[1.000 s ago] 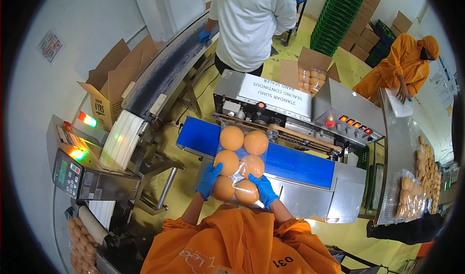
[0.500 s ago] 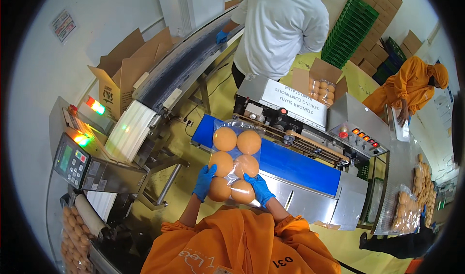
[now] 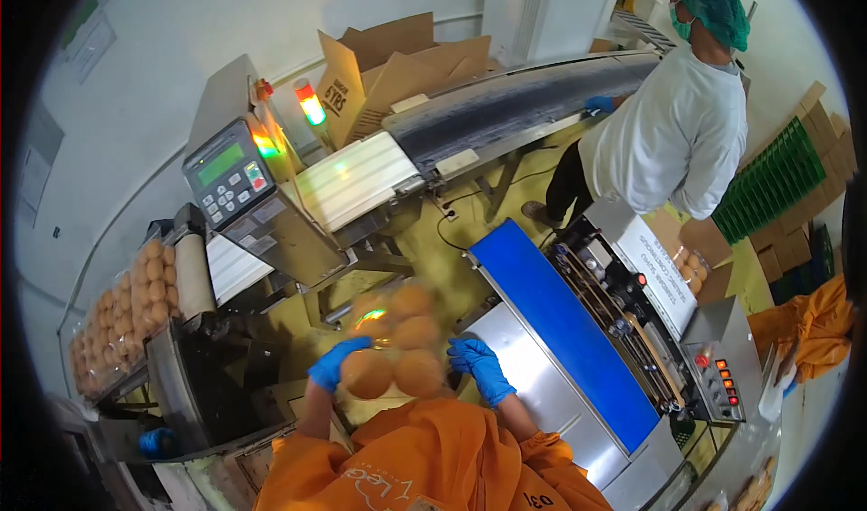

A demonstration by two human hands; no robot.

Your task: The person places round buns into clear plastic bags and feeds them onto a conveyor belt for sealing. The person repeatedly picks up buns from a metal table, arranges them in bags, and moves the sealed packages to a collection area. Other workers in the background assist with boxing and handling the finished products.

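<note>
A clear plastic bag of round brown buns (image 3: pixel 395 339), blurred by motion, is held up in front of my body. My left hand (image 3: pixel 336 363), in a blue glove, grips its left edge near the lower buns. Just off the bag's right side is my right hand (image 3: pixel 484 369), also blue-gloved, its fingers loosely bent and apart, with nothing seen in them. To the right of that hand lies the sealing machine's blue belt (image 3: pixel 564 330). Left of the bag stands a machine with a keypad and a green screen (image 3: pixel 226 172).
A white slatted conveyor (image 3: pixel 357 179) leads to a dark belt (image 3: pixel 524 105), where a co-worker in white (image 3: pixel 673 132) rests a gloved hand. Bagged buns (image 3: pixel 126 317) are piled at the far left. An open carton (image 3: pixel 397 69) stands behind the lit signal lamp (image 3: pixel 310 105).
My view has turned left, toward the keypad machine. The bag has swung away from the blue belt. My right hand has come off the bag; my left still holds it.
</note>
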